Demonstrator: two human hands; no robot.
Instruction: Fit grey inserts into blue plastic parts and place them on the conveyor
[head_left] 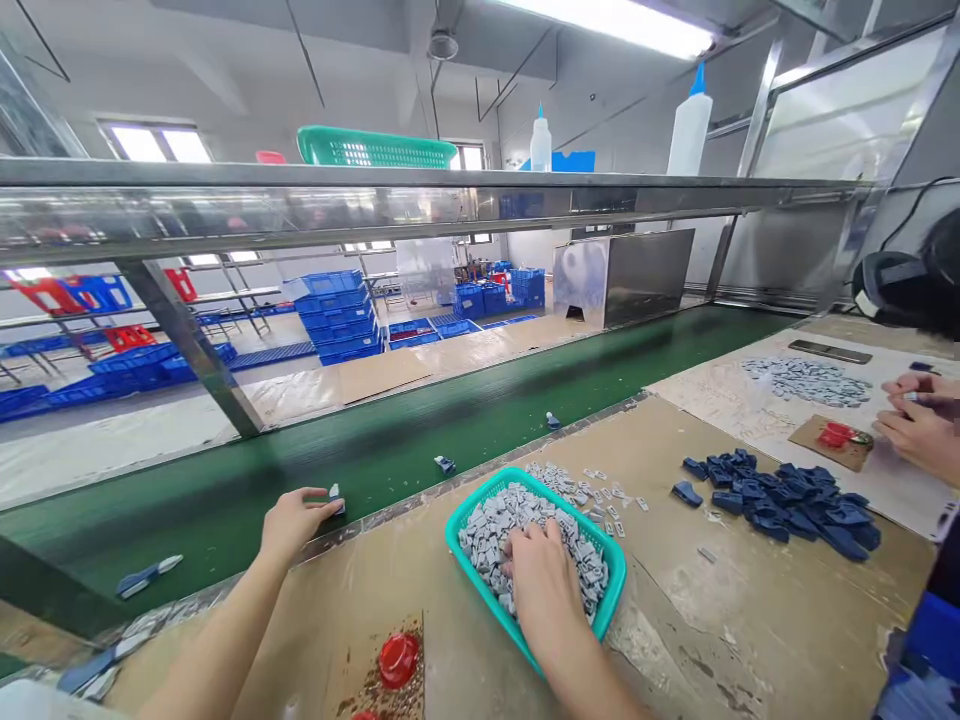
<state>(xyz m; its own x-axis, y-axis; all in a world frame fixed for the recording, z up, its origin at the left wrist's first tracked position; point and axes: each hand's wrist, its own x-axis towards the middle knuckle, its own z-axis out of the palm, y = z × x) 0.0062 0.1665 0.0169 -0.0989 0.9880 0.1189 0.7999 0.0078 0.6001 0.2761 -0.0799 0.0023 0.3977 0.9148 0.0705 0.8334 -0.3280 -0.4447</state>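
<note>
My left hand [294,522] reaches over the edge of the green conveyor belt [420,440], its fingers pinched on a small blue and white part [335,495]. My right hand [541,580] is plunged into a teal basket [609,598] filled with several small grey plastic pieces [495,525]; its fingers are curled down among them, and what they hold is hidden. More grey pieces [577,485] lie scattered on the cardboard beside the basket.
Assembled blue parts [445,463] ride the belt. A pile of dark blue parts [787,500] lies to the right. A red cap [397,660] sits near me. A co-worker's hands [919,420] work at far right. Glue bottles [690,125] stand on the steel shelf.
</note>
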